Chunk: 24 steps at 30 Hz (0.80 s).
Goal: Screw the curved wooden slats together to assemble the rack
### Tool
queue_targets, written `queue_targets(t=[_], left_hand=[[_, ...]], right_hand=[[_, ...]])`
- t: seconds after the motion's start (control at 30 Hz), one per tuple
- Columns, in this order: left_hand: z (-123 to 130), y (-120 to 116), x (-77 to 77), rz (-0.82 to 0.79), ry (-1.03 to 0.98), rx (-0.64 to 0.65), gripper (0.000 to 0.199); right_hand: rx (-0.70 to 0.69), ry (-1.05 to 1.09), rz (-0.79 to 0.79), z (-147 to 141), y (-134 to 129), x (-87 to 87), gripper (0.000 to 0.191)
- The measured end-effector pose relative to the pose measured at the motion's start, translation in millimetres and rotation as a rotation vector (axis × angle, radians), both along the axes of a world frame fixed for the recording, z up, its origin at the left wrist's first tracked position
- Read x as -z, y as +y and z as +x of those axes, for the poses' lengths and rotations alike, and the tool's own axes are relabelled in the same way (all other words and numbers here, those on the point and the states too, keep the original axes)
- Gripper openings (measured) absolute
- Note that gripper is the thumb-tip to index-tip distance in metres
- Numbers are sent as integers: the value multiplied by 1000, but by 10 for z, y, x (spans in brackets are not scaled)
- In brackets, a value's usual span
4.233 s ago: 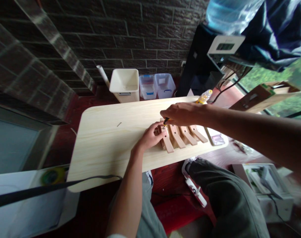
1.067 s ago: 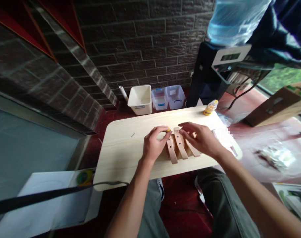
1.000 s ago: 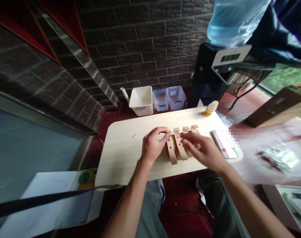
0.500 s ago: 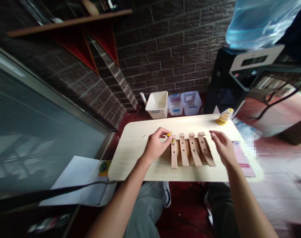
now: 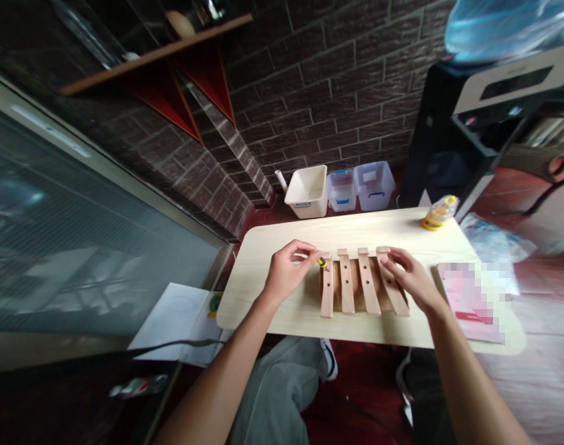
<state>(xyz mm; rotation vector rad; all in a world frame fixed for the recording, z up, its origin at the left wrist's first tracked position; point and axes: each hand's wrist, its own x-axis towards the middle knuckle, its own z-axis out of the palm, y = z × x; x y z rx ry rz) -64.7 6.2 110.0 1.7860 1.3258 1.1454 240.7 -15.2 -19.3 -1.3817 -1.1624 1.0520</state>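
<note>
Several wooden slats with dark holes make up a wooden piece on the light table. My left hand pinches a small yellow and black screwdriver, whose tip is by the upper hole of the leftmost slat. At the other end, my right hand has its fingers closed on the top of the rightmost slat.
A clear bottle with a yellow base stands at the table's far right corner. A pink booklet lies on the right. Behind the table are a cream bin and two clear bins.
My right hand has come in from the right and taken hold of the rightmost slat. The screwdriver in my left hand is now tilted more. The camera view has shifted a little.
</note>
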Motion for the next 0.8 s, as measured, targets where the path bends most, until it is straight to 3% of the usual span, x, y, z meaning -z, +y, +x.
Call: queue_targets(t=[0.13,0.27,0.33,0.47,0.53,0.67,0.8], left_hand=[[22,-37,53,14,-6,-8,18],[70,-79,149,19,-22,28,23],[88,-100,184,22,-27,36,24],[110,-126,188,32,-20,15,28],[118,-121,177,31,-24,12,34],[117,-87,237,29,-25,36,37],[55,-128,514,-30,-18,-8,44]], right_hand=[[43,-83,64,-52,-5,-109,55],[147,-181,217,-94,-66,-531,46],[79,-225,287,-185,-84,-840,34],[-263,-312,504,-553,-13,-1317,25],[-388,-275,540,-755,54,-1369,27],[-479,-249,558,-982,147,-1209,28],[-438,-248,532,-950,172,-1102,25]])
